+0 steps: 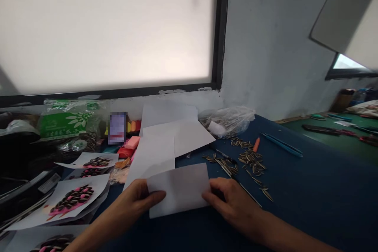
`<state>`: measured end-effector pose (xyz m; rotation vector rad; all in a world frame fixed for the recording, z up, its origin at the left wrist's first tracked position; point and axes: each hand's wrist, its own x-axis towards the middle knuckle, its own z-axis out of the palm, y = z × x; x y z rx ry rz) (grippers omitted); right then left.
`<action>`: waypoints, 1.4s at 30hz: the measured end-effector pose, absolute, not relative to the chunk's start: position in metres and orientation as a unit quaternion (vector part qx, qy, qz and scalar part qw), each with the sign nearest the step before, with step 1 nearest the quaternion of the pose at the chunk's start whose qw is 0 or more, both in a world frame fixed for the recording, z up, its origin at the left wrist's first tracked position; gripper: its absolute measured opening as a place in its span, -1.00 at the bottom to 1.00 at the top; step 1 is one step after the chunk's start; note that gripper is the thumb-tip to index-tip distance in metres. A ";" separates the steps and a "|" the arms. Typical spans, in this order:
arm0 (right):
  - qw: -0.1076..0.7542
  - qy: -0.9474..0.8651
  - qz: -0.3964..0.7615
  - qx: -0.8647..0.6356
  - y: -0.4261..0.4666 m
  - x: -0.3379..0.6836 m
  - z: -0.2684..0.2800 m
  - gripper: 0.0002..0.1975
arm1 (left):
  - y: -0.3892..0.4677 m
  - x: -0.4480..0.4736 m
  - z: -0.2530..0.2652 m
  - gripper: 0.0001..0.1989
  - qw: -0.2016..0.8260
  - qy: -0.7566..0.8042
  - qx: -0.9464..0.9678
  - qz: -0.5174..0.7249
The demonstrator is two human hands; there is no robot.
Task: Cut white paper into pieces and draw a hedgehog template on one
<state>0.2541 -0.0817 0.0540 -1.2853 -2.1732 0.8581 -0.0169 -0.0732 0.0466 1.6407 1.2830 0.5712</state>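
Observation:
A small white sheet of paper (178, 191) is held up between my two hands, above the dark blue table. My left hand (144, 197) pinches its left edge, thumb in front and fingers behind. At the right edge, my right hand (224, 197) grips it the same way. Behind the held sheet lie larger white sheets (159, 151), overlapping each other. Striped sunflower seeds (251, 161) are scattered to the right, with a thin dark rod (246, 193) and an orange stick (256, 144) among them. Blue tweezers (282, 145) rest farther right.
Sheets with seed-and-pink-clay pictures (72, 201) are stacked at the left. Behind them stand a green seed bag (69, 126), a blurred-out rectangular item (117, 128) and coloured clay packs (126, 151). A clear plastic bag (230, 120) lies by the wall. Another green table (327, 134) is at right.

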 end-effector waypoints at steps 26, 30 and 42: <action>0.109 -0.915 0.114 -0.372 -0.084 0.250 0.038 -0.53 | -0.053 0.013 0.026 -0.59 0.068 0.502 0.839 0.199; 0.103 -0.913 0.103 -0.381 -0.084 0.250 0.037 -0.54 | -0.051 0.011 0.030 -0.60 0.100 0.526 0.822 0.193; 0.144 -0.914 0.086 -0.368 -0.087 0.249 0.037 -0.65 | -0.053 0.016 0.036 -0.93 0.269 0.561 0.758 0.197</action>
